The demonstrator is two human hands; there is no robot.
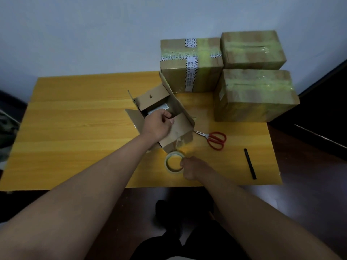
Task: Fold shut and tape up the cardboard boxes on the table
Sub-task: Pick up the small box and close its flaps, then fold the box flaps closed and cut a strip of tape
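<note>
The open box (161, 113) sits mid-surface (75, 128), flaps up (a "7" marked on one). The left hand (156, 124) curls over its near flap, gripping it. Just nearer than the box, the right hand (189, 167) pinches the tape roll (173, 163). Three taped boxes (251, 94) stand beyond the box; scissors (214, 139) lie beside it.

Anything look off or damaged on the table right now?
The small open cardboard box sits skewed, and torn tape remnants hang off its near corner. The three taped cardboard boxes behind look intact.
</note>
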